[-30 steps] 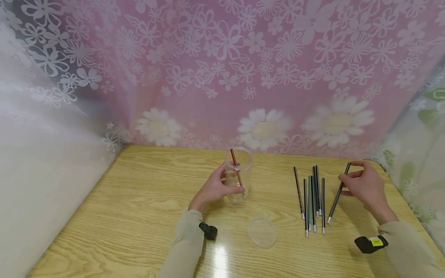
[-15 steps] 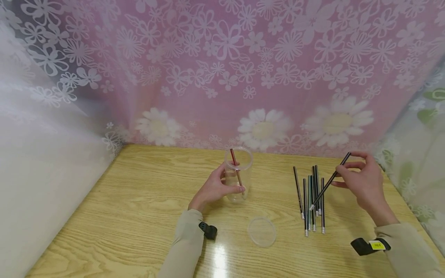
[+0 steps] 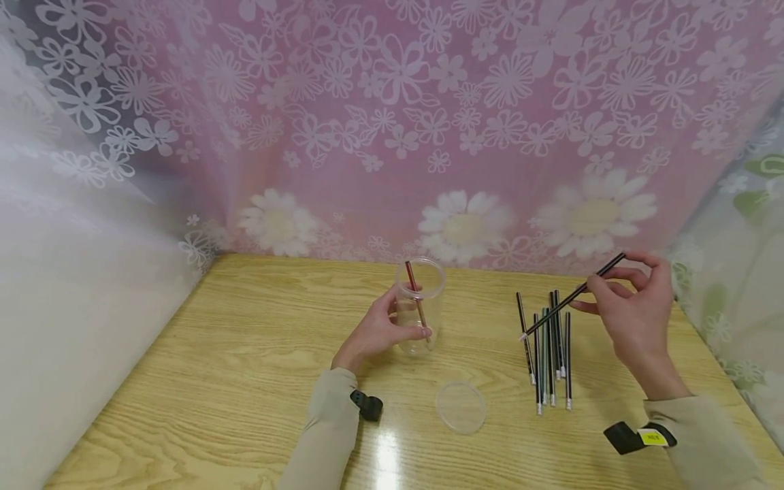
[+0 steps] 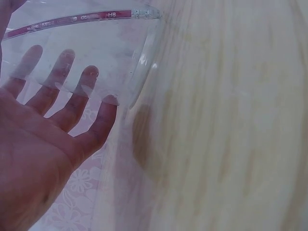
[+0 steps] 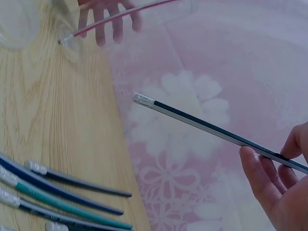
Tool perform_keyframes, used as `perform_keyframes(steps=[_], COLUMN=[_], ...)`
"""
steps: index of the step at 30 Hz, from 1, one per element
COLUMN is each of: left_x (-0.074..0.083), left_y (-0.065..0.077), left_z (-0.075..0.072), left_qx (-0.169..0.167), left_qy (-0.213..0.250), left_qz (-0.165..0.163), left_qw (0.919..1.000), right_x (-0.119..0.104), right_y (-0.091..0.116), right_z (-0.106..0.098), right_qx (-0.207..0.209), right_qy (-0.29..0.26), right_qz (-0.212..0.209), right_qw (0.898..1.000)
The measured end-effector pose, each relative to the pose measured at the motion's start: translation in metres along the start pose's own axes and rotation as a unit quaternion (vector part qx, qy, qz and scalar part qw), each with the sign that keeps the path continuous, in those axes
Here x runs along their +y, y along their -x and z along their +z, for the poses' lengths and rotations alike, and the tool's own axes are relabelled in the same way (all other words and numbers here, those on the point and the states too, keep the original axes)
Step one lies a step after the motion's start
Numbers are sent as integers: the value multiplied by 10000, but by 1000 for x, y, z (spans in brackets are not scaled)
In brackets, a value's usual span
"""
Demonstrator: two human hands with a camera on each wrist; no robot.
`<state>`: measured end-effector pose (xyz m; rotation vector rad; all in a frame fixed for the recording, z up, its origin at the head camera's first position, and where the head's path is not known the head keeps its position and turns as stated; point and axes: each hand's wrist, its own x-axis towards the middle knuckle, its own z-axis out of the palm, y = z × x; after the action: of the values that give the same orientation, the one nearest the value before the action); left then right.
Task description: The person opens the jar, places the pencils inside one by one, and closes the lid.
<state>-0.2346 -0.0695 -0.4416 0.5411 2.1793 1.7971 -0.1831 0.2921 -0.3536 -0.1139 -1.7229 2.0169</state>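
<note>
My left hand (image 3: 382,325) grips a clear plastic cup (image 3: 431,309) that stands on the table. Inside the cup leans a red pencil (image 4: 91,18), marked HB in the left wrist view. My right hand (image 3: 640,313) pinches a dark pencil (image 3: 572,297) near its upper end, between thumb and fingers. That pencil slants down to the left, its metal-ferruled end (image 5: 144,99) lowest, above the other pencils. Several dark pencils (image 3: 568,361) and a green one (image 5: 72,204) lie side by side on the table below the right hand.
A round clear lid (image 3: 461,407) lies flat on the wooden table (image 3: 245,381), in front of the cup. Behind the table's far edge hangs a pink flowered curtain (image 3: 367,136). Pale curtains (image 3: 741,286) close off both sides.
My right hand has lifted the dark pencil off the table beside the row and tilted it flatter, its ferruled end swinging left over the other pencils. The left hand and cup have stayed put.
</note>
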Motion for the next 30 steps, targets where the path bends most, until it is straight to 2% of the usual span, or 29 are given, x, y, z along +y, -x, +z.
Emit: perform_keyframes(steps=[4, 8, 16, 22, 30], left_x=[0, 0, -1, 0, 1], left_y=[0, -1, 0, 0, 1], left_z=[0, 0, -1, 0, 0], left_qx=[11, 16, -6, -61, -94], left_qy=[-45, -78, 1, 108, 94], left_qz=[17, 15, -31, -131, -98], left_qw=[10000, 10000, 10000, 9998, 9999], right_x=[-7, -13, -25, -31, -42], right_y=[5, 12, 23, 28, 33], right_z=[13, 24, 41, 51, 66], right_qx=[208, 158, 90, 1, -91], right_qy=[-405, -822, -1317, -1728, -2303], right_qz=[-302, -733, -1493, -1992, -2110], right_qw=[9985, 9938, 9799, 9646, 9499])
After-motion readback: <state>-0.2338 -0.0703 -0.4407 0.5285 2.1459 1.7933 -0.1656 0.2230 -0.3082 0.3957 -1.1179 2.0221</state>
